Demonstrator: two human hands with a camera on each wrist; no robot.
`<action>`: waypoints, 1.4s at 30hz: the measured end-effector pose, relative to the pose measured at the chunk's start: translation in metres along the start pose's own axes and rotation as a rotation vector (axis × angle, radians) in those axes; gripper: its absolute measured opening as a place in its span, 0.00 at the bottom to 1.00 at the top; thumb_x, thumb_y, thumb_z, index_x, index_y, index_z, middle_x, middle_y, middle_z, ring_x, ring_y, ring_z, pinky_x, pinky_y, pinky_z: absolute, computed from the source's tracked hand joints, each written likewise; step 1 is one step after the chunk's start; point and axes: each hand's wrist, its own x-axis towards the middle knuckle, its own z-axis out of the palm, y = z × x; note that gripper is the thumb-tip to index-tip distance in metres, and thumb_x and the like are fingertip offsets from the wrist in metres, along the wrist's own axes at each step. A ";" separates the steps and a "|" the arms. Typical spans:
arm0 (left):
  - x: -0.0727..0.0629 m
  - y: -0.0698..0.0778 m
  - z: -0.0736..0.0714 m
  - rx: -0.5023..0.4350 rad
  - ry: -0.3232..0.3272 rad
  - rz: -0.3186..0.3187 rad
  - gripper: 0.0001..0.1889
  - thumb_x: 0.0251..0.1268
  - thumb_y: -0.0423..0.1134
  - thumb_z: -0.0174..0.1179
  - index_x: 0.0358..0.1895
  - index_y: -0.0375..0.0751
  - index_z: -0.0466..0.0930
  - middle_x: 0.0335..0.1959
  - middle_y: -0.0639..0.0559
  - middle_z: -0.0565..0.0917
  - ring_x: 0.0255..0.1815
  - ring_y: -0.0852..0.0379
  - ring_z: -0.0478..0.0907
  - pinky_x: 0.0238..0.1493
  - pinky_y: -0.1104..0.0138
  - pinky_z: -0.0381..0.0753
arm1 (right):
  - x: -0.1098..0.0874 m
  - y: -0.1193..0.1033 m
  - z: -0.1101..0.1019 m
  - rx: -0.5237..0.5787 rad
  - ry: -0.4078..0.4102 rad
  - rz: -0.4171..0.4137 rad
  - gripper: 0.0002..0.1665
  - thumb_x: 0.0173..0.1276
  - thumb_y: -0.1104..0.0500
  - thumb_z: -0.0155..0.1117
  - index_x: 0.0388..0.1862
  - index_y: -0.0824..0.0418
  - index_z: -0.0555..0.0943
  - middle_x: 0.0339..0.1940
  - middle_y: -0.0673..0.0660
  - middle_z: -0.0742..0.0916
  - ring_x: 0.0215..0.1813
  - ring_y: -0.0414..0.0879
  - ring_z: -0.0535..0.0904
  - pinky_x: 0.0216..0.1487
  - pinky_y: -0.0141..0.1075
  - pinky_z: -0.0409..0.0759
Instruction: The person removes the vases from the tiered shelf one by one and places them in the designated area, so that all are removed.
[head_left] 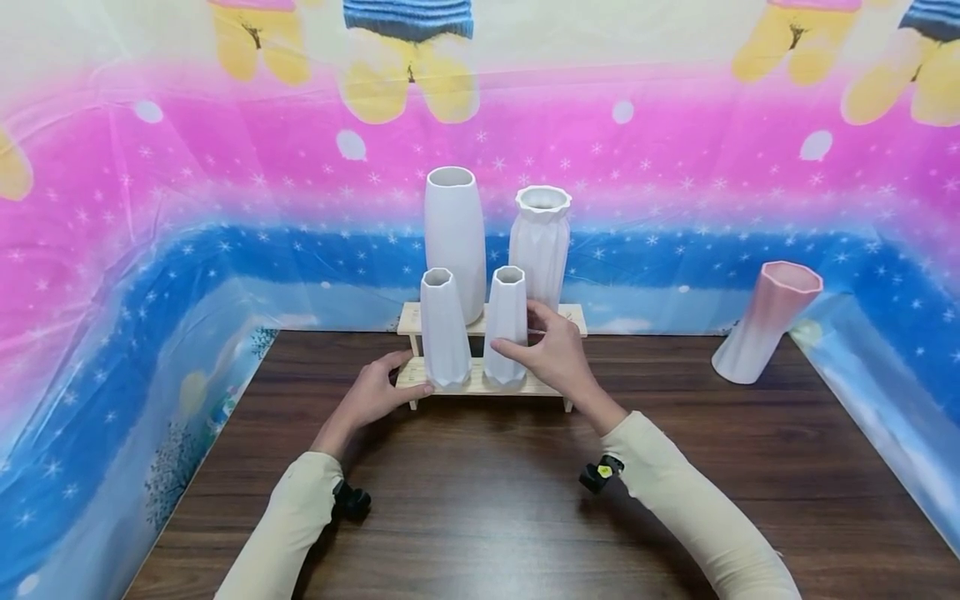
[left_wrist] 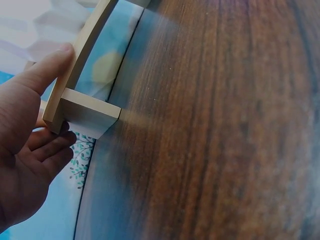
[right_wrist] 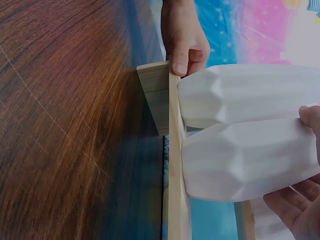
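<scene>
A two-tier wooden stand (head_left: 542, 386) bears several white vases. My left hand (head_left: 371, 393) grips the lower tier's left end; in the left wrist view the thumb (left_wrist: 55, 64) lies on its edge, fingers curled beneath. With my right hand (head_left: 558, 350) I hold the right-hand small faceted vase (head_left: 510, 310) between thumb and fingers; its base appears to meet the lower tier. Beside it stands a matching small vase (head_left: 444, 329). Behind, on the upper tier, are a tall smooth vase (head_left: 456, 237) and a fluted vase (head_left: 542, 246) with a scalloped rim, partly hidden.
To the right, a pink-and-white twisted vase (head_left: 767, 325) stands on the dark wooden table (head_left: 480, 517). A patterned pink and blue cloth (head_left: 675, 167) hangs behind the table and down both sides.
</scene>
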 end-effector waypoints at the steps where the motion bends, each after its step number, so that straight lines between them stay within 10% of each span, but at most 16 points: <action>1: 0.000 0.000 0.000 0.001 -0.001 0.001 0.48 0.60 0.60 0.72 0.76 0.33 0.66 0.75 0.36 0.69 0.75 0.38 0.66 0.70 0.42 0.70 | 0.000 0.000 0.000 -0.003 -0.001 -0.001 0.39 0.56 0.48 0.83 0.64 0.59 0.80 0.54 0.59 0.88 0.53 0.53 0.87 0.52 0.46 0.87; 42: 0.000 0.000 0.001 0.009 -0.007 0.011 0.48 0.61 0.60 0.71 0.76 0.33 0.65 0.75 0.36 0.69 0.75 0.37 0.66 0.69 0.41 0.70 | -0.029 0.001 -0.074 -0.132 0.076 -0.037 0.39 0.54 0.51 0.85 0.63 0.62 0.83 0.53 0.63 0.89 0.48 0.56 0.89 0.45 0.47 0.88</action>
